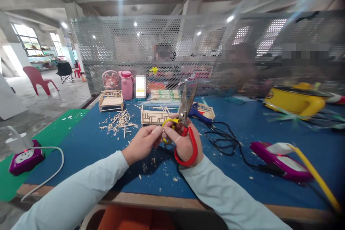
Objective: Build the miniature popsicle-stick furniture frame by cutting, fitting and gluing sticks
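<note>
Above the near edge of the blue counter, we held a pair of scissors upright in our right hand, blades pointing up and parted a little at the tips. Our right grip was closed around the red handle loop, which curved down across the palm. Our left hand reached in from the side, its fingertips pinched shut at the yellow handle loop; whether something small sat between those fingertips we could not tell. Both hands touched each other just below the blades' pivot, well above the counter.

Directly behind the scissors stood a small frame of wooden sticks, and to its left lay a scatter of loose sticks and chips. Farther left stood a miniature stick bench, with a pink jug behind it. Just right of the blades lay a blue glue gun, its black cord looping over the counter toward a purple power strip at the right. A yellow pot sat at the far right. At the left, on a green mat, another purple power strip carried a white plug and cable. A perforated metal screen closed the counter's far side, with other people blurred behind it.
</note>
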The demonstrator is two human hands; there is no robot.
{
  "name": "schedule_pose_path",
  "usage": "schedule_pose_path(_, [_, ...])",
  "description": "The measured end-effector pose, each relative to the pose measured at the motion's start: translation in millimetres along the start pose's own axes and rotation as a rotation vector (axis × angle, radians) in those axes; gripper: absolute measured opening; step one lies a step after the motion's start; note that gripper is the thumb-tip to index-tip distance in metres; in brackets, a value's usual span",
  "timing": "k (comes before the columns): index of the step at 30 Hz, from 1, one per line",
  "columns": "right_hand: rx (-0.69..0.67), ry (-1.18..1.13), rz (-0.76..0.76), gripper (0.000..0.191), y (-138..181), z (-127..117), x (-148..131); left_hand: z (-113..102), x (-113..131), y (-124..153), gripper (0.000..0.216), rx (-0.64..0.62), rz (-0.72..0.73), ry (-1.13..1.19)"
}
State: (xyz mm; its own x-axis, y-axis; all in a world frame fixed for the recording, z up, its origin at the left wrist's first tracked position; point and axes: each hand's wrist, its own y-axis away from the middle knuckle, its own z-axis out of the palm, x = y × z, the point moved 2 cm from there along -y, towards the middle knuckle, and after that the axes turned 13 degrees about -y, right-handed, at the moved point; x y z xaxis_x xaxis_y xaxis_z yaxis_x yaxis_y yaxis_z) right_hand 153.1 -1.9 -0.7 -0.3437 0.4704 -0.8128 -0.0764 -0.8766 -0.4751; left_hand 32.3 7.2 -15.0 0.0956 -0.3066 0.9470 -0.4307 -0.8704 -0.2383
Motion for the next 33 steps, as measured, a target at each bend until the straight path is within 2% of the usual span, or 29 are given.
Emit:
schedule_pose_path(4, [0.045,0.036,-0.014,0.033,-1,0,-1,2,1,1,0.046,0.005,0.031,0.043])
schedule_pose_path(8, [0.053,0.006,0.035,0.036,2,3,3,-9,7,1,0.041,0.201,0.1,-0.127])
schedule_pose_path(10, [-0.009,-0.021,0.103,0.036,7,6,7,-17,13,1,0.04,0.297,0.132,-0.204])
schedule_pose_path(13, [-0.171,0.005,0.168,0.04,15,11,12,-25,22,1,0.04,0.355,0.185,-0.277])
schedule_pose_path(17, [-0.336,0.097,0.11,0.042,23,16,13,-30,28,3,0.038,0.431,0.279,-0.417])
schedule_pose_path(22, [-0.404,0.186,0.077,0.048,25,16,12,-32,30,4,0.03,0.445,0.402,-0.633])
schedule_pose_path(33, [-0.43,0.194,0.062,0.054,24,13,15,-33,37,7,0.028,0.507,0.625,-0.961])
